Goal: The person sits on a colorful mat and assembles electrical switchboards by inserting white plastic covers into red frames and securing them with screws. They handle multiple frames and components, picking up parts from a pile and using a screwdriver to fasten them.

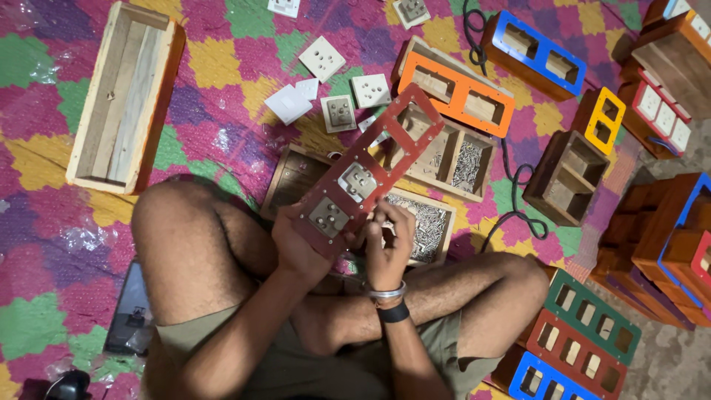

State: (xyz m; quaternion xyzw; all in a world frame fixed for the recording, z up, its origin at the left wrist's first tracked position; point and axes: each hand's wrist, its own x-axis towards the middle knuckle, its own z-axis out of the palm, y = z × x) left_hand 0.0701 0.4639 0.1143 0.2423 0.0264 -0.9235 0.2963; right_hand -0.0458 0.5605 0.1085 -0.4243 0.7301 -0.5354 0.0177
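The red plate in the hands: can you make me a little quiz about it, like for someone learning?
1. True or false: the left hand grips the red plate by its lower end.
2. How many sockets are already fitted in the red plate?
A. none
B. two
C. five
3. Fill the gap: the compartment tray behind the plate holds small metal ______.

Key
1. True. The right hand works at the plate's edge beside it.
2. B. Two grey sockets sit in the lower openings; the upper openings are bare.
3. Screws.
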